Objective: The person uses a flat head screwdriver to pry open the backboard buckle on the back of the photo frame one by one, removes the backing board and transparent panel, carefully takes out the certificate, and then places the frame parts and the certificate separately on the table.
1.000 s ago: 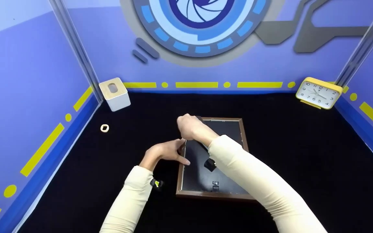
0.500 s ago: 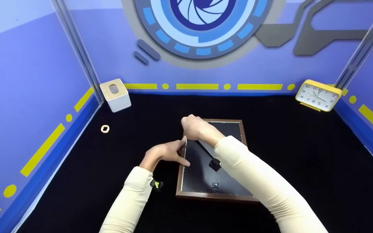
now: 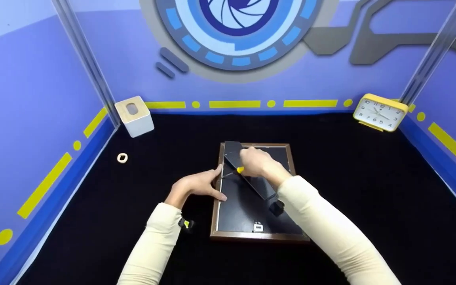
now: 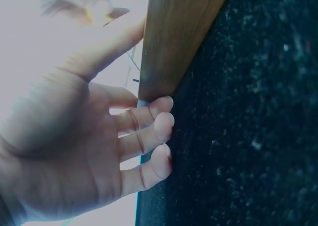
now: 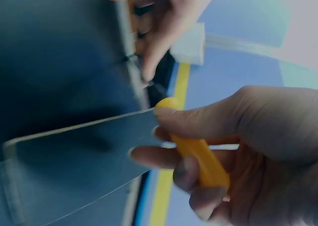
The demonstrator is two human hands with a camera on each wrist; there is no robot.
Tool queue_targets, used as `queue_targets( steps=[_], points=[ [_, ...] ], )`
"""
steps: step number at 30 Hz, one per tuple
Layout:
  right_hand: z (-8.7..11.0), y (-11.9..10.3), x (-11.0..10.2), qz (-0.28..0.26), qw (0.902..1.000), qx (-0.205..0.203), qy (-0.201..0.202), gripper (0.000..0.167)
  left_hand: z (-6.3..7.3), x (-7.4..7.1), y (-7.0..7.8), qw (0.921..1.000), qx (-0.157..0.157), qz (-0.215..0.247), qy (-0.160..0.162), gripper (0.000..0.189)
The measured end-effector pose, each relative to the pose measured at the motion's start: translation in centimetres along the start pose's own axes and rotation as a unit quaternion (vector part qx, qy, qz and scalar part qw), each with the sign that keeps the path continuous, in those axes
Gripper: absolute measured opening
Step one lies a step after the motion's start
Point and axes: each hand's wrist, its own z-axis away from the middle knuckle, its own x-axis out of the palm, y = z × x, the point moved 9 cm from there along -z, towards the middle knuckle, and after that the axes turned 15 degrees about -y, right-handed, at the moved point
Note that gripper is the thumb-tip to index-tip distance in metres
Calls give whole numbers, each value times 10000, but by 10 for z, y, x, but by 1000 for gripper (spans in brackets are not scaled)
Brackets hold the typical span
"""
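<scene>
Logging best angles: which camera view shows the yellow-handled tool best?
The right wrist view: the yellow-handled tool is large in the right hand, much of its handle visible. The head view shows only a yellow end and thin shaft; the left wrist view, just a small blurred yellow patch.

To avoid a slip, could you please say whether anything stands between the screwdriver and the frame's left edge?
Nothing visible stands between the screwdriver and the frame edge, though the left hand is near.

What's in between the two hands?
In the head view, a yellow-handled tool points from the right hand toward the left hand, over the black back and stand of the brown frame.
</scene>
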Motion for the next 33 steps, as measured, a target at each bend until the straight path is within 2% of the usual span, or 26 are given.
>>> queue_targets(
  steps=[5, 12, 15, 18, 21, 25, 29, 33],
  points=[
    [7, 18, 8, -618, 9955, -667, 253, 6, 2, -1, -3, 9997, -204, -153, -11, 117],
    [43, 58, 20, -1085, 9815, -1414, 695, 11, -2, 4, -2, 9997, -189, -177, -31, 117],
    [55, 81, 26, -1306, 9752, -1545, 893, 15, -3, 5, -3, 9997, -178, -152, -7, 118],
    [63, 107, 31, -1475, 9719, -1455, 1117, 22, -3, 6, -4, 9998, -156, -124, -17, 118],
    [68, 133, 38, -1676, 9705, -1275, 1173, 46, -2, 5, -4, 9998, -136, -114, -8, 118],
    [72, 165, 50, -2161, 9661, -1139, 830, 90, -2, 2, -3, 9998, -125, -157, -6, 118],
    [69, 178, 63, -2484, 9589, -1344, 289, 103, 0, -1, -3, 9999, -75, -135, 45, 119],
    [66, 174, 78, -2512, 9557, -1518, -212, 119, 1, -2, -6, 9999, -22, 29, 159, 125]
  ],
)
